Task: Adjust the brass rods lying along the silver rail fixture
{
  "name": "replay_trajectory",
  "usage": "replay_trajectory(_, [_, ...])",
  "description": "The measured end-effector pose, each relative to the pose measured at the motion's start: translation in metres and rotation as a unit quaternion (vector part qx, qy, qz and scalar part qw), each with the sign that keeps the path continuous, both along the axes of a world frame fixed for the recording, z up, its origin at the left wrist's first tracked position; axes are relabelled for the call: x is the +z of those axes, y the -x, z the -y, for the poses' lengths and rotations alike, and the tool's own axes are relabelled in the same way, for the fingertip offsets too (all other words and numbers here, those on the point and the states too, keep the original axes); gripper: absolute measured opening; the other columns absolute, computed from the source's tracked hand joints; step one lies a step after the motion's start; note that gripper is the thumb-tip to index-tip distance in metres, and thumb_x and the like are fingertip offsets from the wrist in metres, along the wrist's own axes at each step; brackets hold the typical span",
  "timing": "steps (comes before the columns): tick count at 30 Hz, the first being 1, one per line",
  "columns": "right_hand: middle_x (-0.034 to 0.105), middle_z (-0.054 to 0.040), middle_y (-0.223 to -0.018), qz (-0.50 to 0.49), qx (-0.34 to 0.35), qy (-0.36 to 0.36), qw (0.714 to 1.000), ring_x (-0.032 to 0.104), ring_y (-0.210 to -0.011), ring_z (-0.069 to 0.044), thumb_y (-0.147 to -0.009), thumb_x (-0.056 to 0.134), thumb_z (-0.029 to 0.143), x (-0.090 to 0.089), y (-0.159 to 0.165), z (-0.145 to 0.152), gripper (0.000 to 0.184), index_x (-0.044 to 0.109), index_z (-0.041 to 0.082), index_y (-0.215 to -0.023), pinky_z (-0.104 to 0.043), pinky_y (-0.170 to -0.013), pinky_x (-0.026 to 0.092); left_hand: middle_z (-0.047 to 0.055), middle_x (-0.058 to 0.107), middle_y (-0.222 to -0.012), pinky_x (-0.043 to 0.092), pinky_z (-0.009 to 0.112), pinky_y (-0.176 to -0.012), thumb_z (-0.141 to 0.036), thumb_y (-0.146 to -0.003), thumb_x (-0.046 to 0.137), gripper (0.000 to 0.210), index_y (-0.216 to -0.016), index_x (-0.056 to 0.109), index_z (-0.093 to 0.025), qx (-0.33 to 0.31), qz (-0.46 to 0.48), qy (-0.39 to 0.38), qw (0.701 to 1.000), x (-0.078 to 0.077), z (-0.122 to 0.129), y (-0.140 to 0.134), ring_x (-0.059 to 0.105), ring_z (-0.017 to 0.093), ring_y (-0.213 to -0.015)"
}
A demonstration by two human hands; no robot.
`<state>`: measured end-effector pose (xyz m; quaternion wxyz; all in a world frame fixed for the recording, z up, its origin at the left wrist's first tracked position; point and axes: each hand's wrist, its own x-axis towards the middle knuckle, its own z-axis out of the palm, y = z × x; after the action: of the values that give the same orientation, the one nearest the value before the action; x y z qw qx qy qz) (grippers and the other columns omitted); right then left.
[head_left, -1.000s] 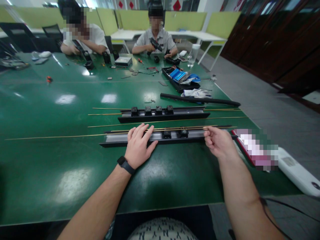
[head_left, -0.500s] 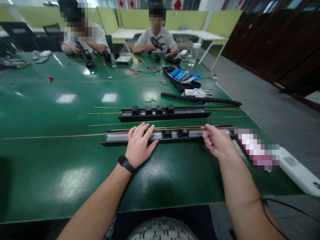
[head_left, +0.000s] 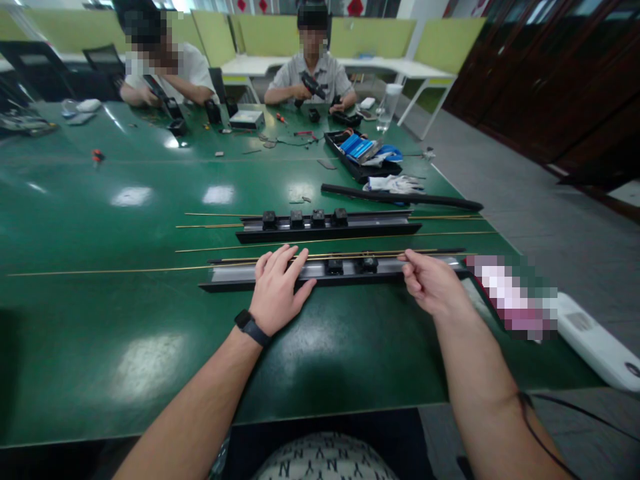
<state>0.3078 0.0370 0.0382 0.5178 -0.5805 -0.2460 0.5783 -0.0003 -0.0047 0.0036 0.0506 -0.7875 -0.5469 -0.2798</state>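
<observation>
Black-edged silver metal channel (head_left: 351, 269): left hand (head_left: 280, 293) rests across its left part, fingers slightly spread. Right hand (head_left: 431, 283), at its right part, has thumb and forefinger pinched on thin brass-coloured rods (head_left: 350, 255) running lengthwise over its far side.

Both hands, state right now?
Left hand: open, resting across the near black rail.
Right hand: closed, pinching a thin gold rod; possibly more than one.

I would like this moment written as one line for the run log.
left hand: spread over near channel; right hand: pinching gold rod; far channel: four black blocks
</observation>
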Motion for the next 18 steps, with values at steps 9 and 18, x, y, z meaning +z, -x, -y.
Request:
replay_trajectory(9, [0.054,0.0042,-0.049,-0.012,-0.02,-0.002,1.0,0.036,-0.026,-0.005,-0.099,0.059,0.021,0.0017,-0.0059,-0.0019,0.021,0.063,0.015,-0.08,-0.014,-0.023,0.021,0.014,0.06,-0.147,0.03,0.053,-0.121,-0.044,-0.099,0.059,0.054,-0.149,0.052,-0.024,0.0,-0.003,-0.004,1.0,-0.0015,-0.0011,0.0002,0.049,0.032,-0.144])
replay_trajectory(18, [0.056,0.0039,-0.051,0.007,0.005,-0.025,1.0,0.036,-0.028,-0.005,-0.096,0.065,0.024,-0.0049,-0.0027,-0.0001,0.016,0.067,0.014,-0.083,-0.013,-0.023,0.02,0.014,0.06,-0.147,0.029,0.051,-0.121,-0.043,-0.1,0.058,0.053,-0.148,0.054,-0.022,-0.001,-0.004,-0.006,1.0,-0.0011,-0.0009,-0.0001,0.049,0.031,-0.144])
